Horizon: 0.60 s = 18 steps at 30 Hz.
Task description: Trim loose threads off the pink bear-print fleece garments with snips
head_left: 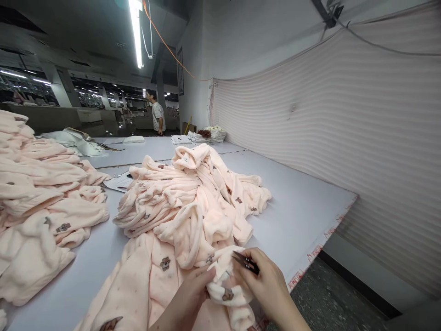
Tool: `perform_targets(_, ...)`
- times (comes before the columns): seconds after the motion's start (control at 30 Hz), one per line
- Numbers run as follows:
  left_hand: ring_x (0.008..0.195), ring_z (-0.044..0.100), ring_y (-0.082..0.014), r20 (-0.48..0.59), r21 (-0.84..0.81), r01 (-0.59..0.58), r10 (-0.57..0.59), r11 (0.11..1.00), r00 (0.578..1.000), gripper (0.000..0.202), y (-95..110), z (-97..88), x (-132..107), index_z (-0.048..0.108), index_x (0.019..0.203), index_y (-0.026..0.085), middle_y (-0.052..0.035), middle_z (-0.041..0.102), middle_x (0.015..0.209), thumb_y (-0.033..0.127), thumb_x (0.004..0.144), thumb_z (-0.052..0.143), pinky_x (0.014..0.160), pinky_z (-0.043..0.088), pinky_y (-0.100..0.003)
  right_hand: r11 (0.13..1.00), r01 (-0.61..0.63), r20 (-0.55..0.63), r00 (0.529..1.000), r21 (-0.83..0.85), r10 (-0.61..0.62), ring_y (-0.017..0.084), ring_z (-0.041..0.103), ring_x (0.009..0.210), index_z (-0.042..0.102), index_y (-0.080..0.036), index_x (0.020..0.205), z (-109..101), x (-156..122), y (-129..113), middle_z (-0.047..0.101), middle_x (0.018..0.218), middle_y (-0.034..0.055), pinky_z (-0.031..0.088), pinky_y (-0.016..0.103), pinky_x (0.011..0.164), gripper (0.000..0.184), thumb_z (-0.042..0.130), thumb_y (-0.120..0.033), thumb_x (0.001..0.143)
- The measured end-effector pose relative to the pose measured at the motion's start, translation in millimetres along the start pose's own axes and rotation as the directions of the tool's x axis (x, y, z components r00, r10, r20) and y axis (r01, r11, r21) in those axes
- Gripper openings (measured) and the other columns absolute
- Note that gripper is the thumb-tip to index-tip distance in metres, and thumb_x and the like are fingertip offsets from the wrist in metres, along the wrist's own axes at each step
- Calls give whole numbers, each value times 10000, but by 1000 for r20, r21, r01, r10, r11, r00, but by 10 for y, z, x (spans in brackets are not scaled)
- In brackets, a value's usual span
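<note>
A pile of pale pink fleece garments [186, 202] with small brown bear motifs lies in front of me on the white table [296, 202]. My left hand [195, 292] pinches a fold of the nearest garment [227, 287] near the table's front edge. My right hand [267, 282] is closed round small dark thread snips [245, 262], whose tips touch the same fold. The two hands sit close together, with the fold bunched between them.
A second stack of the same pink garments [41, 197] fills the left side. Papers [119, 182] lie behind the pile. Folded white goods [206, 134] sit at the table's far end. A person [157, 112] stands far back. A striped curtain [344, 138] hangs on the right.
</note>
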<state>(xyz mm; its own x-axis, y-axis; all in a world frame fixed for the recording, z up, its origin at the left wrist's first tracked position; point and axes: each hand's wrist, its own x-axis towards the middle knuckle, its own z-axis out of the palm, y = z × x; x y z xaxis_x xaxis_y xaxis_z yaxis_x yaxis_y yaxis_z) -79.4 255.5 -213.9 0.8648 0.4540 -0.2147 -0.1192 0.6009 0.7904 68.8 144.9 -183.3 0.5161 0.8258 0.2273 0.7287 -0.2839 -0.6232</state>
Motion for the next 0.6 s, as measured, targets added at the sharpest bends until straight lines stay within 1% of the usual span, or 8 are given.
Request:
perform_targets(0.07, 917, 620, -233, 27, -57, -14, 16, 998, 1000, 289, -20, -25, 4, 715, 960, 111, -105, 720, 914, 339, 839, 586, 794, 465, -317, 993, 62, 52, 996, 105, -68, 187, 646, 967, 620, -276, 1062, -8, -63, 1, 667, 1078, 22, 496, 251, 803, 235, 550, -247, 840)
perform_targets(0.13, 950, 616, -238, 52, -80, -26, 31, 996, 998, 285, -45, -39, 7, 715, 980, 114, -106, 723, 936, 318, 866, 553, 815, 459, -322, 989, 106, 51, 992, 102, -111, 198, 642, 1010, 624, -283, 1116, 11, -120, 0, 653, 1145, 36, 503, 260, 825, 283, 543, -246, 848)
perform_targets(0.2, 976, 610, -241, 61, -72, -39, 43, 997, 997, 280, -51, -40, 4, 716, 991, 117, -105, 723, 963, 302, 877, 539, 843, 452, -329, 992, 114, 25, 993, 61, -115, 209, 649, 1001, 659, -276, 1058, 41, -143, -2, 674, 1113, 38, 511, 273, 809, 238, 514, -253, 870)
perform_targets(0.27, 989, 608, -252, 63, -47, -44, 47, 998, 997, 292, -35, -33, -6, 717, 992, 112, -110, 723, 975, 311, 874, 540, 858, 450, -345, 992, 98, 10, 995, 73, -99, 208, 651, 1001, 680, -273, 1011, 60, -132, -2, 691, 1084, 33, 512, 276, 816, 214, 508, -264, 885)
perform_targets(0.37, 986, 613, -271, 43, -11, -47, 47, 999, 998, 322, 7, -10, -21, 717, 995, 107, -118, 726, 974, 344, 853, 553, 864, 448, -370, 990, 101, 25, 994, 100, -104, 209, 648, 1017, 684, -270, 1023, 58, -108, 8, 690, 1099, 33, 511, 271, 835, 206, 546, -265, 869)
perform_targets(0.43, 1000, 609, -280, 36, -1, -55, 55, 998, 998, 333, 25, 9, -20, 716, 996, 107, -121, 725, 983, 355, 847, 551, 871, 445, -380, 992, 115, 24, 993, 55, -116, 206, 652, 1002, 682, -266, 1016, 53, -117, 17, 691, 1088, 36, 516, 271, 817, 211, 516, -263, 885)
perform_targets(0.5, 1020, 600, -282, 55, 0, -70, 70, 998, 996, 335, 24, 25, -8, 711, 1010, 107, -123, 720, 995, 350, 852, 542, 876, 442, -385, 990, 143, 23, 989, -16, -143, 198, 662, 964, 667, -253, 1033, 62, -148, 20, 689, 1078, 46, 524, 262, 772, 230, 477, -272, 907)
perform_targets(0.6, 1007, 598, -266, 101, -14, -73, 74, 997, 992, 345, -5, 23, 18, 685, 1069, 118, -117, 710, 1021, 345, 883, 502, 870, 436, -377, 956, 239, 22, 971, -170, -239, 232, 663, 944, 637, -233, 1105, 92, -188, 6, 672, 1120, 75, 526, 292, 735, 257, 515, -287, 886)
